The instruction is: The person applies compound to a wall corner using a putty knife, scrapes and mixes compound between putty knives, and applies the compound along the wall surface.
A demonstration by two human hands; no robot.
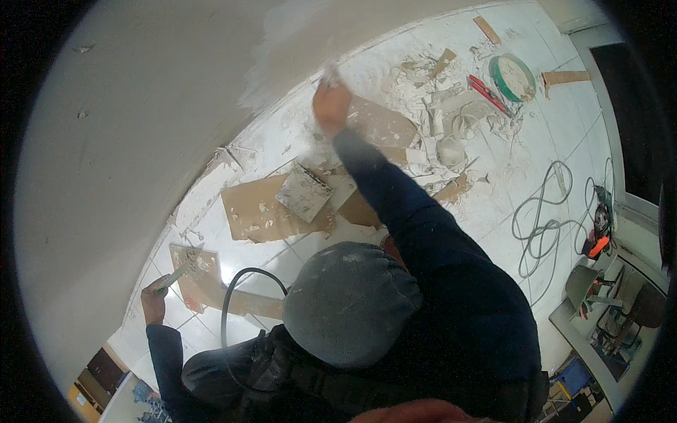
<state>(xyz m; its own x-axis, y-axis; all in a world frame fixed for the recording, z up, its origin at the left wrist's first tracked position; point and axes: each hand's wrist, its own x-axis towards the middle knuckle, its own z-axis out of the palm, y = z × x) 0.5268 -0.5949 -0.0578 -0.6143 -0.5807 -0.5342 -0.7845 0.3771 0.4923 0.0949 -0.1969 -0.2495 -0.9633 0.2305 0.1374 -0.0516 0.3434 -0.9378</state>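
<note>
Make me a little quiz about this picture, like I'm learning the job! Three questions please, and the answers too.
1. Which one reaches farther up in the picture: the left hand or the right hand?

2. True or false: the left hand is holding a pale, thin tool.

3. Pick one. What is right beside the red tool on the floor?
A) a ladder
B) a green-sided round tub
C) a broom

Key:
1. The right hand.
2. True.
3. B.
</note>
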